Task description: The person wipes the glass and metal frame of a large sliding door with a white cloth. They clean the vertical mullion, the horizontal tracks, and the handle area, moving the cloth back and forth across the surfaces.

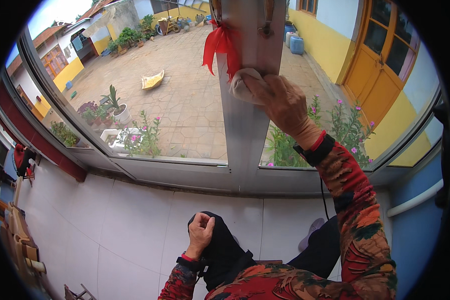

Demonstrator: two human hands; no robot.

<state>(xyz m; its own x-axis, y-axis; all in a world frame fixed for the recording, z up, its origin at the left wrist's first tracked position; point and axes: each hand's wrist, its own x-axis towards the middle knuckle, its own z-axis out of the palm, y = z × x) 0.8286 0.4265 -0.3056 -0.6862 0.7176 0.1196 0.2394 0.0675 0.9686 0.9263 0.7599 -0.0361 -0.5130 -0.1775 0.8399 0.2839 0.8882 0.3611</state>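
Note:
My right hand [281, 99] is raised and grips a folded pale cloth [245, 86], pressed on the metal door frame [243, 138] between two glass panes. Just above the cloth, a red ribbon [223, 47] hangs from the frame, near the door handles at the top edge of the view. My left hand [201, 230] rests on my knee with its fingers curled in; nothing shows in it.
Grey metal sills run below the panes, above a tiled floor [135, 225]. A white pipe [414, 198] lies along the blue wall at right. Brown furniture [20, 232] stands at left. Potted plants [122, 112] and flowers stand outside the glass.

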